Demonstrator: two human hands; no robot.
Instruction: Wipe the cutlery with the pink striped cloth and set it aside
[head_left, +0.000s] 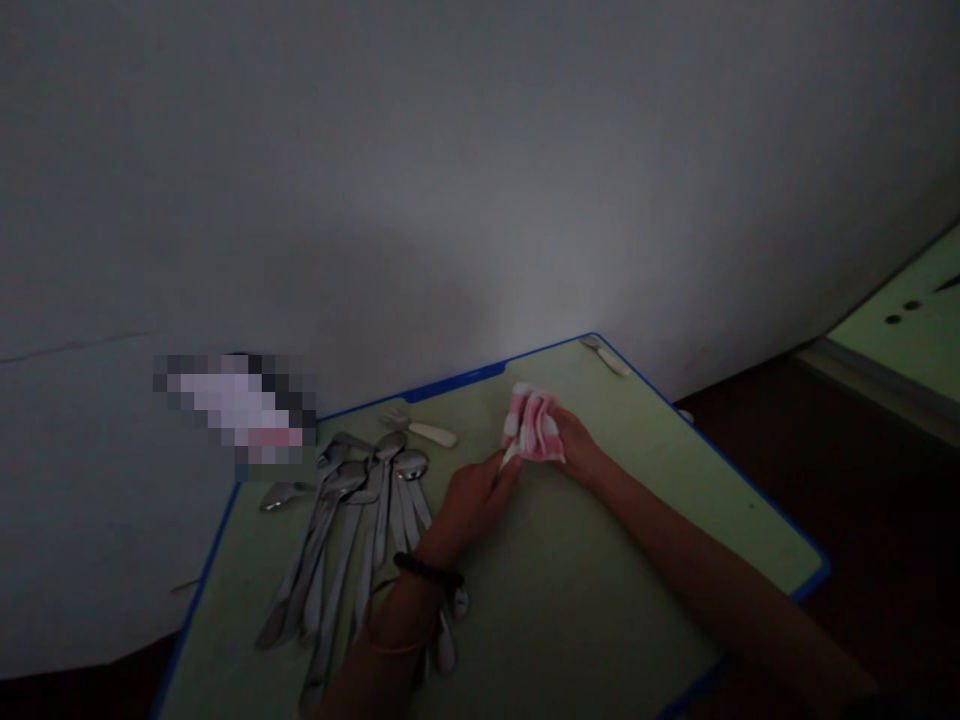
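Over the middle of the table, my right hand [577, 445] is closed on a folded pink-and-white cloth [536, 425]. My left hand [476, 495], with a dark band on its wrist, grips a thin, pale-handled utensil [511, 452] at the cloth's near left edge. The far end of that utensil is hidden in the cloth, so its kind does not show. To the left of my left hand lies a loose pile of metal spoons [349, 480], partly covered by my forearm. Just beyond the pile is a fork with a white handle [431, 433].
A second white-handled fork [607, 357] lies at the table's far corner. The pale green table [637, 620] has a blue rim and stands against a grey wall [450, 180]. A blurred-out object [240, 405] is at the left edge. A green panel [907, 330] stands at right.
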